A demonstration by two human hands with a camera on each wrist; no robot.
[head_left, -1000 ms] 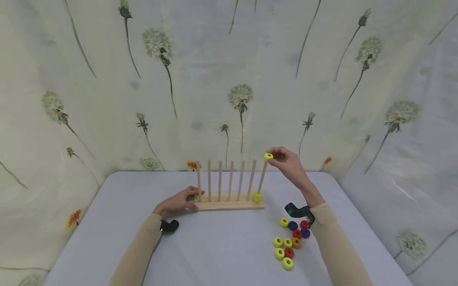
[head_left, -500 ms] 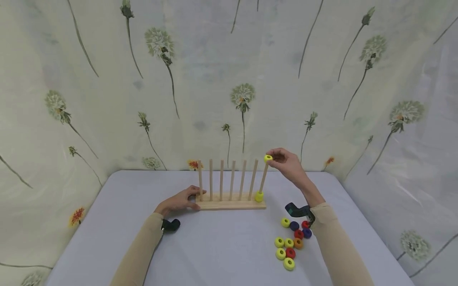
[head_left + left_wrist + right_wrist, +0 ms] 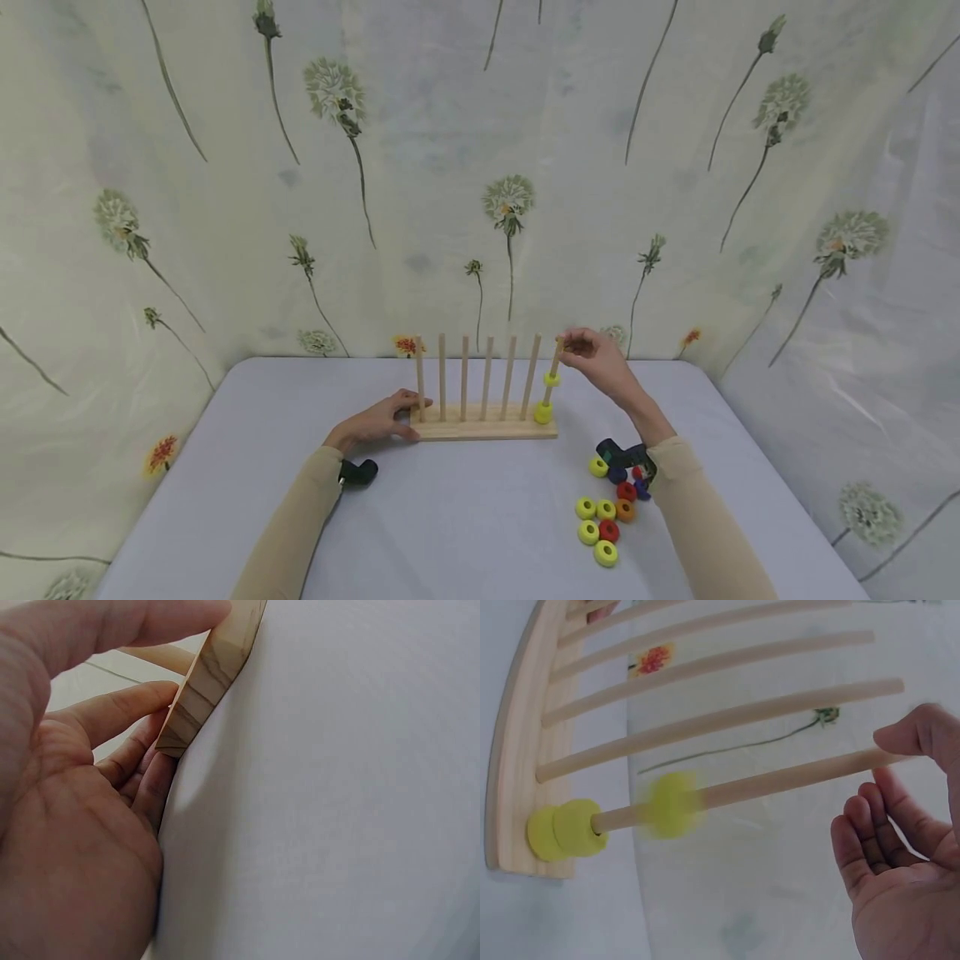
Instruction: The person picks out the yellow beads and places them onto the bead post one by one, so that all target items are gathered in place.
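A wooden peg rack [image 3: 480, 429] with several upright pegs stands on the table. My left hand [image 3: 378, 419] grips its left end, thumb at the front and fingers behind; the left wrist view shows the base's end grain [image 3: 199, 701] between them. At the right end peg, my right hand [image 3: 600, 362] has thumb and index finger around the peg's top, with no bead between them. Partway down that peg is a yellow bead [image 3: 671, 805], blurred by motion. Below it, two yellow beads [image 3: 566, 831] sit stacked against the base.
Right of the rack's front, loose beads lie in a cluster: several yellow beads [image 3: 588, 532], red ones [image 3: 609, 531], dark blue ones [image 3: 617, 475] and an orange bead [image 3: 625, 510]. The right wrist camera [image 3: 626, 458] partly covers this cluster. A floral curtain [image 3: 420, 167] hangs behind the table.
My right hand has let go of the yellow bead, which has slid from the peg's top to partway down. The hand has lowered slightly. My left hand keeps its hold on the rack.
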